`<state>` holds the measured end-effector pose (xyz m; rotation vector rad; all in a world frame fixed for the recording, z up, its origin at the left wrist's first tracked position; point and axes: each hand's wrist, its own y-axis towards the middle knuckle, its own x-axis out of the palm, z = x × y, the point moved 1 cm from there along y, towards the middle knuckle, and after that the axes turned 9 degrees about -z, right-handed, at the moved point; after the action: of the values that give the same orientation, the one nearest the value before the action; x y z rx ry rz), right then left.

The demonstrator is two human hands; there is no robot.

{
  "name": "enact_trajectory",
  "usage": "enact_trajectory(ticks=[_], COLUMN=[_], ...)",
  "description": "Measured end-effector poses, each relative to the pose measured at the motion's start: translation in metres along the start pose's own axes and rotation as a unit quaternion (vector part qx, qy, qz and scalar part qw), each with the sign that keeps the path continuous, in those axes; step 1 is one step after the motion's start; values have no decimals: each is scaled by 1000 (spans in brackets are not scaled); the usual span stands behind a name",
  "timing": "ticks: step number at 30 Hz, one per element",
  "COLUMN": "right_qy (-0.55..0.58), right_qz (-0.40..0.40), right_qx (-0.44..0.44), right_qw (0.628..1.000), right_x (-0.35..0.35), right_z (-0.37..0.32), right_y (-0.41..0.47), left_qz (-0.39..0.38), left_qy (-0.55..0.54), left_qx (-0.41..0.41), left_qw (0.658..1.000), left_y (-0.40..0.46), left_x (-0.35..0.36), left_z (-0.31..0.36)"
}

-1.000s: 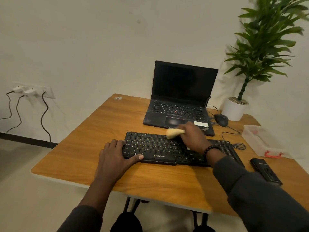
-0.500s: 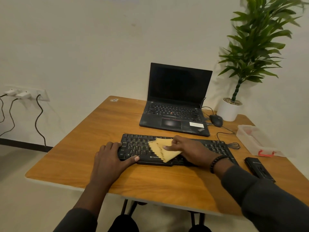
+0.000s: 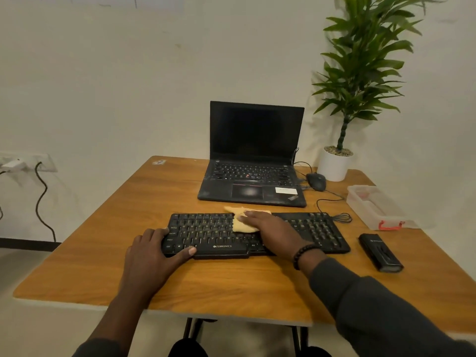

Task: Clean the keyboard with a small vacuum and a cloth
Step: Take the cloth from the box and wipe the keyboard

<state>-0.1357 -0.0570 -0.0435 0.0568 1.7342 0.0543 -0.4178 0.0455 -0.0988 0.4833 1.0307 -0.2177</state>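
Readable text: "ZEBRONICS" with a small logo, white print, front edge of the black keyboard [image 3: 257, 234] below the space bar. Key legends partly legible: "Ctrl" bottom-left, "Alt" right of the space bar, letters along the bottom row. White sticker [image 3: 284, 190] on the laptop [image 3: 253, 161] palm rest: print too small. Logo on the small black device [image 3: 380, 252] at right: unreadable.

laptop [image 3: 251, 176] close behind keyboard [image 3: 316, 231], bare table [image 3: 123, 228] left
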Motion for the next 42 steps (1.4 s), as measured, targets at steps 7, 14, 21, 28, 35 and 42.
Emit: enact_trajectory(ticks=[7,14,21,28,35,42], right_qy=[-114,-154,-55,27,106,59], right_qz=[-56,28,8,72,163,195], right_qx=[88,211,334,470,495,311], right_qw=[988,965,941,879,847,928], right_x=[-46,-63,-32,-13,22,72], right_z=[92,104,96,77,-2,-139], right_y=[-48,-46,-59,-71,-88,-48], left_qz=[-4,-3,-8,-2,-12,-5], left_qy=[10,9,5,12,3,-136], left_qx=[-3,-1,-2,0,-1,35], left_qw=[1000,1000,1000,1000,1000,990], left_y=[1,0,1,1,0,-6], left_x=[1,2,2,1,0,-6], left_z=[-2,-4,-3,0,0,3])
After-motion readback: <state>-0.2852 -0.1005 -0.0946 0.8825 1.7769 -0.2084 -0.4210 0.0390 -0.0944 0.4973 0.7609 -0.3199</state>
